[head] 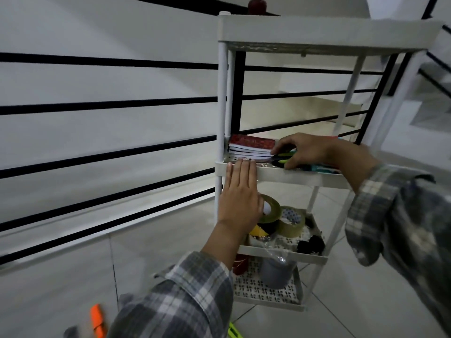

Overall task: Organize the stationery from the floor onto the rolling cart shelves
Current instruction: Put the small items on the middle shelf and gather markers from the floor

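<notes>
Pressing left hand (240, 198), fingers straight, flat on cart shelf (305, 178) front rim near left corner; right hand (307, 150) curls round green-handled item (285, 158) beside notebook stack (251, 147).

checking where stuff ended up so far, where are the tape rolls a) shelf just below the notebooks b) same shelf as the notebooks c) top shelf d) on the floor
a: the tape rolls sit on the shelf directly under the one holding the notebooks, beside the black clips.
</notes>
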